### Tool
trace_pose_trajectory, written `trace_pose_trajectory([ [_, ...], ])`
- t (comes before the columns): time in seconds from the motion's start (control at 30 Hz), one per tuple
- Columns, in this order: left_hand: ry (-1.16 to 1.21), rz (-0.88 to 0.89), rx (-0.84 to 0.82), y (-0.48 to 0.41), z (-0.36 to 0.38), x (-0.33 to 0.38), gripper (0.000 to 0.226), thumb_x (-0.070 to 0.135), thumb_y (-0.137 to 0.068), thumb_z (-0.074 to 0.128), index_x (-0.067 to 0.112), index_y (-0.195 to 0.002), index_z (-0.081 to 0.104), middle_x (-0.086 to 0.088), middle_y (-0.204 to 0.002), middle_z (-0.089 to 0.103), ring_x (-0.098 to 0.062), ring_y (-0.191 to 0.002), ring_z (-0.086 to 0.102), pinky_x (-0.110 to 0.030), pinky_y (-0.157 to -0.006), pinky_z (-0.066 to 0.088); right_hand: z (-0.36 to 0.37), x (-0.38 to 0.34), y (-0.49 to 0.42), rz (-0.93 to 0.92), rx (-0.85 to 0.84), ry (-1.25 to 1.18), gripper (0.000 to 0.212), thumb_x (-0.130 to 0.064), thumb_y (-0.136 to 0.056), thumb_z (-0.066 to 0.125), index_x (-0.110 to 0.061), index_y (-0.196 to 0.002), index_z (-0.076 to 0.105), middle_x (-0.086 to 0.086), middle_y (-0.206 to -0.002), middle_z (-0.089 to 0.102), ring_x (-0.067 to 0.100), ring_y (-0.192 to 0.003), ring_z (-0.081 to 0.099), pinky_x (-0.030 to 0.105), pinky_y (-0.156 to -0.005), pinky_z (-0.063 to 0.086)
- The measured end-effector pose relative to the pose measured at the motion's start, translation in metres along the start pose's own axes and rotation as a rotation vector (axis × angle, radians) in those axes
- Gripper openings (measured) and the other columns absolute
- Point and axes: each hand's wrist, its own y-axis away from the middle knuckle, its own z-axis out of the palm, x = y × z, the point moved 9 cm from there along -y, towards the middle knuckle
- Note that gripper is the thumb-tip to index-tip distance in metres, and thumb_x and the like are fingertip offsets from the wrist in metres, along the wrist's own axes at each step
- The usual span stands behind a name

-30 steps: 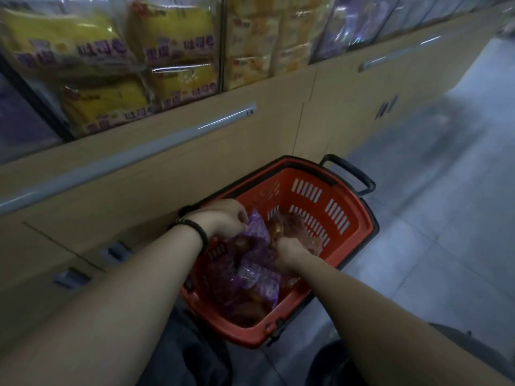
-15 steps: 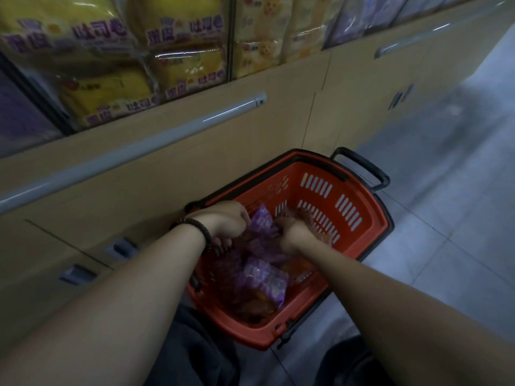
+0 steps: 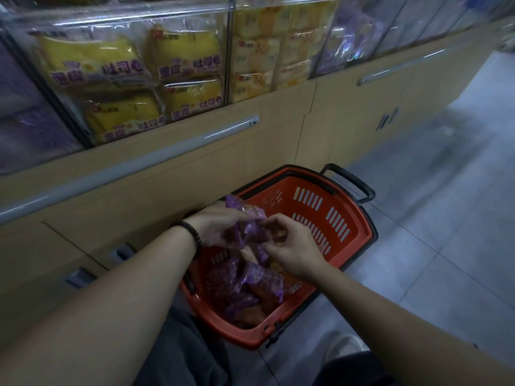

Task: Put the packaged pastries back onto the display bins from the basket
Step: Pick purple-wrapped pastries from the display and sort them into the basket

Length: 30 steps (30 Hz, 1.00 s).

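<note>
Both hands are together over the left side of the red basket (image 3: pixel 338 215), which sits on the floor (image 3: pixel 434 246) near the cabinet. The left hand (image 3: pixel 220 229) grips a bunch of purple pastry packets (image 3: pixel 245 222), and the right hand (image 3: pixel 292 247) pinches its right side. More packets (image 3: pixel 248 282) lie in the basket.

Risk: with several slick wrappers held at once, one may slip during the lift to the display bins (image 3: pixel 345 40) at the far side. An overtight grip may crush the pastries.
</note>
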Motion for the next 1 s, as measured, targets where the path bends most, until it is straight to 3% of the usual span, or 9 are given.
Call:
trace_pose_trajectory([
  [0.1,-0.061,-0.054,0.024,0.001,-0.009,-0.008,0.01,0.01,-0.101,0.064,0.019,-0.103,0.069,-0.005,-0.097,0.072,-0.019,-0.083,0.066,-0.04,-0.075,0.057,0.016,0.038,-0.003,0.184,0.0,0.155,0.038,-0.029,-0.081,0.077,-0.022,-0.115,0.063,-0.002,-0.113,0.065,0.014,-0.104,0.064,0.026,-0.089,0.049],
  [0.23,-0.091,-0.047,0.097,-0.002,-0.029,-0.011,0.019,0.001,-0.1,0.063,0.02,-0.104,0.066,0.001,-0.081,0.073,-0.017,-0.072,0.068,-0.039,-0.072,0.055,0.074,0.098,0.007,0.469,-0.426,0.467,0.058,-0.052,-0.079,0.081,-0.013,-0.118,0.062,0.015,-0.12,0.069,0.033,-0.112,0.068,0.035,-0.088,0.054],
  [0.37,-0.093,-0.035,0.15,-0.012,-0.049,-0.019,0.023,-0.002,-0.099,0.063,0.016,-0.111,0.07,-0.003,-0.094,0.078,-0.018,-0.083,0.072,-0.037,-0.079,0.055,0.109,0.111,0.012,0.429,-0.719,0.654,0.061,-0.04,-0.095,0.069,-0.003,-0.141,0.055,0.022,-0.138,0.062,0.037,-0.125,0.063,0.039,-0.103,0.051],
  [0.53,-0.114,-0.049,0.183,-0.019,-0.062,-0.025,0.021,0.002,-0.1,0.062,0.018,-0.112,0.069,-0.004,-0.103,0.075,-0.017,-0.088,0.07,-0.032,-0.073,0.054,0.128,0.119,0.012,0.376,-0.722,0.639,0.092,-0.053,-0.098,0.062,-0.002,-0.162,0.021,0.026,-0.156,0.045,0.04,-0.136,0.052,0.038,-0.115,0.039],
  [0.6,-0.146,-0.061,0.185,-0.019,-0.064,-0.026,0.02,0.005,-0.101,0.063,0.018,-0.115,0.068,-0.003,-0.101,0.075,-0.017,-0.088,0.069,-0.032,-0.073,0.054,0.127,0.123,0.013,0.374,-0.725,0.634,0.081,-0.052,-0.1,0.059,-0.006,-0.16,0.03,0.025,-0.155,0.045,0.04,-0.136,0.052,0.038,-0.116,0.037],
  [0.73,-0.185,-0.02,0.199,-0.016,-0.066,-0.019,0.02,0.001,-0.1,0.061,0.019,-0.107,0.067,-0.006,-0.103,0.074,-0.018,-0.083,0.069,-0.03,-0.063,0.057,0.106,0.11,0.01,0.561,-0.623,0.428,0.064,-0.05,-0.104,0.051,-0.003,-0.147,0.052,0.019,-0.144,0.058,0.036,-0.13,0.058,0.034,-0.103,0.044],
  [0.8,-0.213,0.019,0.233,-0.012,-0.069,-0.013,0.017,0.0,-0.097,0.063,0.016,-0.102,0.068,-0.008,-0.103,0.074,-0.021,-0.086,0.069,-0.034,-0.072,0.058,0.095,0.099,0.012,0.674,-0.633,0.266,0.05,-0.038,-0.108,0.048,0.0,-0.138,0.059,0.023,-0.14,0.062,0.037,-0.126,0.061,0.035,-0.096,0.05],
  [0.9,-0.25,0.084,0.293,-0.005,-0.075,-0.004,0.021,0.002,-0.094,0.068,0.008,-0.113,0.071,-0.017,-0.114,0.075,-0.03,-0.1,0.072,-0.042,-0.083,0.058,0.071,0.084,0.011,0.737,-0.642,-0.034,0.021,-0.019,-0.101,0.058,-0.003,-0.109,0.068,0.019,-0.097,0.074,0.032,-0.08,0.075,0.037,-0.068,0.058],
  [1.0,-0.277,0.133,0.306,0.002,-0.076,0.002,0.017,0.004,-0.095,0.07,0.008,-0.111,0.072,-0.014,-0.112,0.076,-0.024,-0.09,0.07,-0.026,-0.063,0.054,0.039,0.077,0.009,0.75,-0.571,-0.327,0.008,-0.007,-0.096,0.06,-0.001,-0.099,0.065,0.016,-0.082,0.063,0.021,-0.059,0.064,0.034,-0.06,0.054],
])
